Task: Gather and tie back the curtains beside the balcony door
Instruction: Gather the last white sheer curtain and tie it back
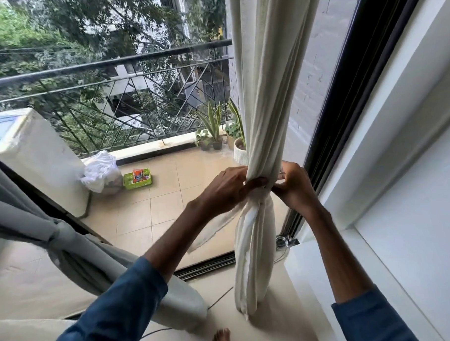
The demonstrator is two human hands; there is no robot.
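Far to the left of the grip, and lower down, we see a grey curtain [54, 234]. It is bunched up with a knot round its middle. Behind it, out on the balcony, stands a white washing machine [37, 152]. A white plastic bag [101, 173] leans on its side. Just beside the bag sits a small green basket [138, 178] on the tiles. Both are well to the left of the grip. Closer in, a little above and left of the grip, some potted plants [212, 129] stand by the black railing [105, 63].

Now we come to the grip. The left hand [227, 188] is curled round the white curtain [264, 91] from the left, thumb across the front, and squeezes it thin. Above the grip the curtain hangs in long folds. Below the grip it puffs out again and drops to the floor. A loose strip of pale cloth [213, 230] hangs from the grip, down under the left wrist.

The right hand [294, 188] holds the same thin spot from the right. Its fingers are bent and pinch the cloth there, touching the left fingers. We cannot tell if a band goes round the curtain.

Right of the grip runs the black door frame [333, 129]. Below the right wrist, a small shiny metal hook [283, 241] sits at the foot of the frame. Farther right is the white wall [411, 162]. Straight below the grip, bare toes [222, 339] show on the floor.
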